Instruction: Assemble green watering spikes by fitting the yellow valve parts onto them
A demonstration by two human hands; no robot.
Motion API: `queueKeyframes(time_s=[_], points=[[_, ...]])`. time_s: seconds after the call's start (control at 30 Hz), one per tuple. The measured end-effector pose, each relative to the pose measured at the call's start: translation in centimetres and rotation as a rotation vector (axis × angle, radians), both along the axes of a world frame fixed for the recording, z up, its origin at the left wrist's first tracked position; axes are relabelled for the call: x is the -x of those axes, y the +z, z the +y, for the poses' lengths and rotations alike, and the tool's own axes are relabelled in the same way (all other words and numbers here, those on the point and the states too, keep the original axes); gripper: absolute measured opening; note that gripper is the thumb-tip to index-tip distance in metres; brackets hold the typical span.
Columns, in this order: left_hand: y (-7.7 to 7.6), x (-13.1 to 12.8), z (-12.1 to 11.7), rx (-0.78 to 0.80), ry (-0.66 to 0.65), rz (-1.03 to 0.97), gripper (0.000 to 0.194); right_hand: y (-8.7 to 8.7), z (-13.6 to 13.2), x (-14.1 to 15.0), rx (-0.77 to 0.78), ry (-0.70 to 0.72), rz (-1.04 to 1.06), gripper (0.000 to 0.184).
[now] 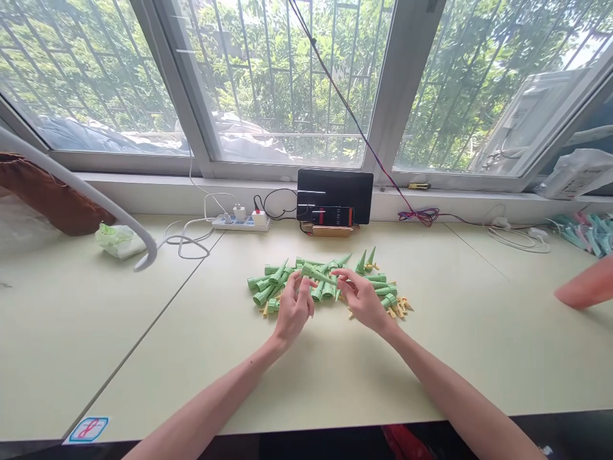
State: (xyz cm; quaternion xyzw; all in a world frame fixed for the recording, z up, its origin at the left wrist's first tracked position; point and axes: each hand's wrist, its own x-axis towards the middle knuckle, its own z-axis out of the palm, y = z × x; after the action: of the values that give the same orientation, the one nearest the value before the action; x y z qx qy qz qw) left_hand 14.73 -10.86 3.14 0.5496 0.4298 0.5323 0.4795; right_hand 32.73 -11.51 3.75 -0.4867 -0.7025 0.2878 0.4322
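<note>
Two Hands Meet at a Green Cone

The left hand (293,311) has its fingers closed on the wide end of a green cone (317,275). The cone lies on its side above the pile, and its thin end points to the right hand (364,301). The right hand's fingers are bent and close together at that thin end. I cannot tell if they pinch it.

Under and around the hands is a pile of green cones (262,295) on the pale desk (450,345). Most of them lie flat, and two stand with their tips up at the back, on the right side. Little yellow bits (401,309) sit by the pile, mostly at its right edge.

Behind the pile, a phone (332,216) leans in front of a big black screen (335,185). A white power strip (241,223) with plugs in it is to the left of them. Farther left is a green and white packet (119,241). A small yellow cutter (419,186) lies on the window sill (460,200). Green leaves show outside.
</note>
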Motion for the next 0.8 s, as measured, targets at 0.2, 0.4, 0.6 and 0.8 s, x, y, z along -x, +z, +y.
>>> queueKeyframes(time_s=[0.2,0.4,0.6,0.8], points=[[0.3,0.3,0.2,0.04,-0.01,-0.028,0.046,-1.5,-1.0,1.3,-0.043,0.01,-0.014,0.029],[0.4,0.5,0.5,0.077,-0.047,-0.093,0.047,-1.8,-1.4,1.8,-0.054,0.003,-0.023,0.029],[0.3,0.7,0.8,0.148,-0.12,-0.215,0.05,-2.3,-1.4,1.9,-0.085,0.006,0.012,0.027],[0.4,0.6,0.9,0.147,-0.086,-0.202,0.046,-2.9,-1.4,2.3,-0.13,0.018,0.029,0.026]])
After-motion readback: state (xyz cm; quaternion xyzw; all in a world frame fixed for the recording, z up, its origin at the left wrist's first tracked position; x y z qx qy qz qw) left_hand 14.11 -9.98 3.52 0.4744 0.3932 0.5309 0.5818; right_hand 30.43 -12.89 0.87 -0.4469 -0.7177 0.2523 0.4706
